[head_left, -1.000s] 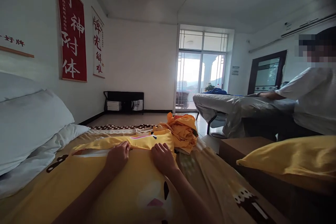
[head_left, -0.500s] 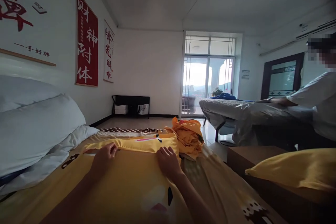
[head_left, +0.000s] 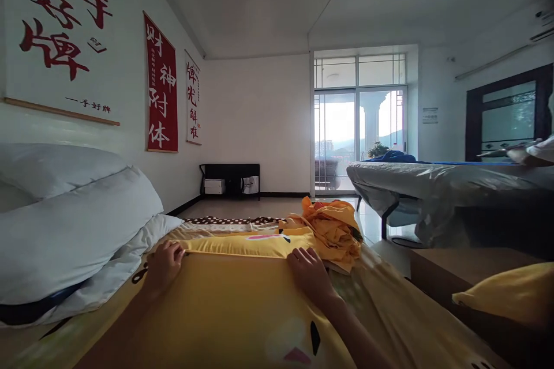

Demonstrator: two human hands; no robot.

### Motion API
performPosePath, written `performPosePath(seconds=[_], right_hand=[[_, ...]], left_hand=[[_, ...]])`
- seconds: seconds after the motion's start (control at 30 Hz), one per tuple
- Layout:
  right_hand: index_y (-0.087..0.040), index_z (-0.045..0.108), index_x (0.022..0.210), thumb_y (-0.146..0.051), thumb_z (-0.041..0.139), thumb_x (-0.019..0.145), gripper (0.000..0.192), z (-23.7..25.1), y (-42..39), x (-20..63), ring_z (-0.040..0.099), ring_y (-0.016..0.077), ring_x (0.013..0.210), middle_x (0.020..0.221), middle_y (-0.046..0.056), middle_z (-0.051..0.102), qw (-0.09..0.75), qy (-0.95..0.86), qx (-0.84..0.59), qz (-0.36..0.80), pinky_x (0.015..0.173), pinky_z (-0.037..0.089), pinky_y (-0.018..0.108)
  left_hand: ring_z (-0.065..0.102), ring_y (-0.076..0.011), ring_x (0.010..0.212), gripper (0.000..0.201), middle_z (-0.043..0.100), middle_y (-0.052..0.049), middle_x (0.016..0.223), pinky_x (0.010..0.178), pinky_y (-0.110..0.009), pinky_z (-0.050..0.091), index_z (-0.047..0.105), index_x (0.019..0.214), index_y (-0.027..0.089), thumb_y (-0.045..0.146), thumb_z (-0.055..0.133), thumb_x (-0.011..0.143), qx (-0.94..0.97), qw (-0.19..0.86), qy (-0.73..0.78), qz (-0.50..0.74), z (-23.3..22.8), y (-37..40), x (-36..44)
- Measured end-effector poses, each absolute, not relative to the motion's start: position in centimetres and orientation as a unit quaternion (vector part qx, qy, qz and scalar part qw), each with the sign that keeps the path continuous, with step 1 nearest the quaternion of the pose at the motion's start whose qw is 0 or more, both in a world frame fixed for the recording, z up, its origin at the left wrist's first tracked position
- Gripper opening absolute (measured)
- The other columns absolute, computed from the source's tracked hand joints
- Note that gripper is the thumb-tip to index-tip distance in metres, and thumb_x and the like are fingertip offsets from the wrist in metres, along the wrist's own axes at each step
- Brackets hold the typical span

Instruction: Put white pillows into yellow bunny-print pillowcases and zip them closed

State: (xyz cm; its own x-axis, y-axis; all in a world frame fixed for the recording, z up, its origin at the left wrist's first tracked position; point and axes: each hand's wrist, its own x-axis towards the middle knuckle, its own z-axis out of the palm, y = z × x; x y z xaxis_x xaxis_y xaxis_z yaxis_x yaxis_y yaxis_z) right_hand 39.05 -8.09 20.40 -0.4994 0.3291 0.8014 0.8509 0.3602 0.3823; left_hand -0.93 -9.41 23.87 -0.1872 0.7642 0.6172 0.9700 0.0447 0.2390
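Observation:
A yellow pillowcase (head_left: 234, 305) with a printed cartoon face lies spread in front of me; whether a pillow is inside I cannot tell. My left hand (head_left: 165, 265) pinches the left end of its far edge, fingers curled. At the right end of that edge, my right hand (head_left: 310, 274) grips the fabric with bent fingers. The edge runs nearly straight between both hands. Just beyond it lies a yellow printed band of cloth (head_left: 229, 245) with pink and black marks. Crumpled orange cloth (head_left: 332, 232) sits past my right hand.
White pillows (head_left: 82, 230) are stacked at the left on the patterned bed sheet (head_left: 389, 300). A brown box (head_left: 445, 271) and a yellow cushion (head_left: 511, 294) are at the right. Behind them stands a plastic-covered table (head_left: 402, 179), with part of another person's arm (head_left: 534, 153) at its far right.
My hands have moved farther apart along the pillowcase's far edge, which is now straighter. The view has turned left, so the person at the right has mostly gone out of it.

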Motion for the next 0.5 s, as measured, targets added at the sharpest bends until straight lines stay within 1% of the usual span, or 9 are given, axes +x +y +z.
performPosePath(seconds=[0.17,0.23,0.33,0.4,0.43,0.5], right_hand=[[-0.019,0.058,0.073,0.001,0.05,0.082,0.024,20.7,-7.6,38.6,0.054,0.0189,0.072,0.074,0.002,0.061,0.321,-0.76,-0.38,-0.418,0.074,0.032,0.034],[-0.019,0.059,0.073,0.001,0.049,0.083,0.024,20.9,-7.9,38.1,0.055,0.0195,0.073,0.075,0.003,0.062,0.312,-0.765,-0.376,-0.42,0.074,0.032,0.034],[-0.019,0.06,0.075,-0.001,0.049,0.084,0.023,20.9,-8.2,37.9,0.057,0.0197,0.075,0.077,0.004,0.064,0.301,-0.774,-0.385,-0.403,0.075,0.033,0.034],[-0.02,0.062,0.076,-0.004,0.048,0.086,0.023,20.7,-8.0,38.6,0.059,0.019,0.076,0.078,0.004,0.066,0.298,-0.788,-0.409,-0.35,0.075,0.034,0.033],[-0.021,0.062,0.076,-0.008,0.048,0.088,0.023,20.6,-7.7,39.3,0.06,0.0186,0.076,0.079,0.004,0.067,0.3,-0.793,-0.432,-0.307,0.075,0.035,0.032],[-0.022,0.064,0.076,-0.018,0.047,0.09,0.022,20.5,-6.9,41.2,0.062,0.0191,0.077,0.079,0.004,0.069,0.312,-0.774,-0.515,-0.195,0.074,0.037,0.031]], left_hand=[[0.06,-0.0225,0.101,0.026,0.063,-0.009,0.108,0.073,-0.033,0.039,0.066,0.09,0.019,0.027,0.042,0.09,-0.546,0.128,-0.779,-0.279,23.2,-10.3,-6.1],[0.059,-0.0222,0.102,0.028,0.062,-0.009,0.11,0.075,-0.035,0.037,0.066,0.091,0.019,0.026,0.039,0.091,-0.549,0.164,-0.776,-0.265,22.5,-11.1,-6.1],[0.058,-0.0229,0.102,0.031,0.063,-0.01,0.11,0.082,-0.038,0.035,0.066,0.092,0.018,0.025,0.036,0.092,-0.566,0.247,-0.749,-0.241,21.8,-12.0,-4.9],[0.057,-0.0229,0.103,0.031,0.063,-0.011,0.11,0.085,-0.039,0.035,0.065,0.091,0.018,0.024,0.035,0.092,-0.568,0.27,-0.734,-0.257,21.9,-12.2,-4.5],[0.057,-0.0227,0.103,0.03,0.064,-0.01,0.11,0.085,-0.039,0.036,0.065,0.09,0.018,0.025,0.036,0.091,-0.564,0.261,-0.733,-0.278,22.2,-12.1,-4.7],[0.059,-0.0215,0.099,0.027,0.065,-0.009,0.108,0.081,-0.036,0.039,0.063,0.086,0.019,0.026,0.037,0.089,-0.551,0.204,-0.741,-0.327,22.9,-11.7,-5.7]])
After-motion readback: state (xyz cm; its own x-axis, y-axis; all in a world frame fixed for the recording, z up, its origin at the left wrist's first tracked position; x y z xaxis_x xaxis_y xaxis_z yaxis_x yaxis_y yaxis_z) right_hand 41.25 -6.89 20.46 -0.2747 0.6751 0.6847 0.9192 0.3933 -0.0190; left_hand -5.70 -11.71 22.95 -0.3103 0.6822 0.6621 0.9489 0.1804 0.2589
